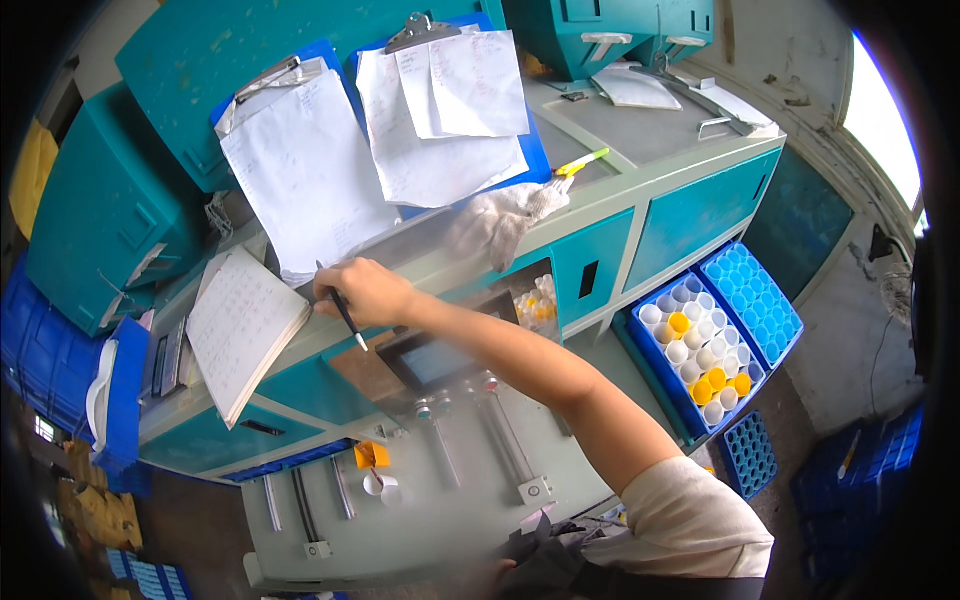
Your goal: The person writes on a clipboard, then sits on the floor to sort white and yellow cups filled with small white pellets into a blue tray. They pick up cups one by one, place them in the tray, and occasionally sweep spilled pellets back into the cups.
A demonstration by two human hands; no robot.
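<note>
My right hand (368, 292) reaches in from the lower right with the arm stretched across the bench. Its fingers are closed round a dark pen (349, 322), whose white end points down toward me. Just beyond the hand lies the lower edge of a blue clipboard's written sheets (305, 170). A thick notepad (243, 330) with handwriting rests to the hand's left, at the bench edge. A second clipboard of papers (440, 120) leans farther back. To the right, a whitish work glove (508, 220) lies by a yellow highlighter (583, 163). My left hand is not in view.
Below the ledge sits a grey machine bed (420, 520) with metal rails and a screen (430, 362). At right, blue trays (765, 300) hold white, yellow and blue cups. Teal cabinets (105, 210) stand behind; a blue bin (45, 335) is at far left.
</note>
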